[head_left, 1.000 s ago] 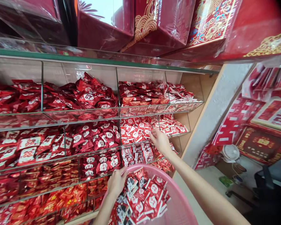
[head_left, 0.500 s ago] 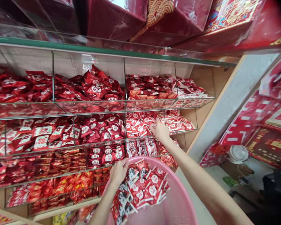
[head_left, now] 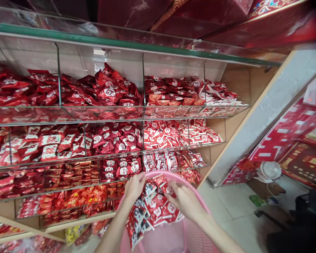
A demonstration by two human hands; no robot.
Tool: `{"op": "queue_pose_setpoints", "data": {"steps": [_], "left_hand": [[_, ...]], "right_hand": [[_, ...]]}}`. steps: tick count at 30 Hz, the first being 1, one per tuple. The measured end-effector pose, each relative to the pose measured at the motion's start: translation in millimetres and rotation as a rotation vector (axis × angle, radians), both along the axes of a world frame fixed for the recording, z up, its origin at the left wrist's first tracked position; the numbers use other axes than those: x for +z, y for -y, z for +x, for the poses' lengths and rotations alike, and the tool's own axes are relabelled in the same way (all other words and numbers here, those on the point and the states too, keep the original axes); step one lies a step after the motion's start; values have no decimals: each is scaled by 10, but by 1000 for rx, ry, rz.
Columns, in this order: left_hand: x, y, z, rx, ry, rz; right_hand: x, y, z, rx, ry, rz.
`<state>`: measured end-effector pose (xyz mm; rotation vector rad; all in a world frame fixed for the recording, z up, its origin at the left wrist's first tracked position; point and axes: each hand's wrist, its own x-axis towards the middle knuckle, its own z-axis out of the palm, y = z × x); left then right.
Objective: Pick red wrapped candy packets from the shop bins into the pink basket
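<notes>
A pink plastic basket (head_left: 197, 235) sits low in front of me, holding several red and white candy packets (head_left: 152, 211). My left hand (head_left: 133, 188) grips the basket's far rim beside the packets. My right hand (head_left: 183, 200) is inside the basket, fingers curled on a red packet (head_left: 170, 189) at the top of the pile. Behind the basket rise glass shelves (head_left: 137, 112) with compartments full of red wrapped sweets.
Large red gift boxes (head_left: 226, 17) stand on the top glass shelf. A grey pillar (head_left: 265, 109) borders the shelves on the right. Beyond it are red decorations (head_left: 287, 137), a small white fan (head_left: 268, 170) and tiled floor (head_left: 234, 207).
My right hand has come down from the middle shelf compartment into the basket, now on a red packet. The view has tilted downward. My left hand stays on the rim.
</notes>
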<state>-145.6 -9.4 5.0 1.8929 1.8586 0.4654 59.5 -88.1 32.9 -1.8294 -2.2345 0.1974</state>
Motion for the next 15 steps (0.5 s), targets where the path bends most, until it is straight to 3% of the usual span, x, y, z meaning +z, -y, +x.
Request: {"op": "queue_pose_setpoints", "data": {"steps": [9, 12, 15], "left_hand": [[-45, 9, 68, -27, 22, 16], [-9, 38, 93, -22, 5, 1], [13, 65, 97, -15, -3, -9]], "right_hand": [[-10, 163, -246, 3, 111, 17], [-60, 197, -184, -40, 12, 27], [-142, 297, 72, -95, -206, 76]]}}
